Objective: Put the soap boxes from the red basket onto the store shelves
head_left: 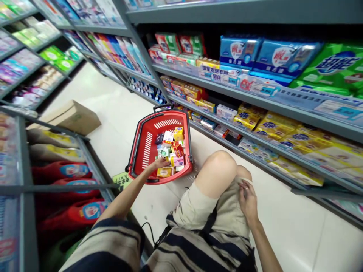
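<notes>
A red shopping basket [147, 145] with a black handle stands on the floor in front of me. Several small boxes and packets lie at its right side, among them a yellow box [178, 133] and a red box [178, 149]. My left hand [161, 163] reaches down into it over the near rim. Its fingers are closed at the left end of a pink box [177, 161], with another yellow box [164, 172] just below. My right hand [247, 193] rests on the hem of my beige shorts by the knee, its fingers loosely bent and holding nothing.
Shelves [255, 90] on the right carry wrapped soap packs, blue packs [241, 51] and green packs [329, 66]. At the left, a rack holds red bottles [68, 170]. A cardboard box [75, 117] sits on the floor beyond it. A green floor sign [122, 179] lies beside the basket.
</notes>
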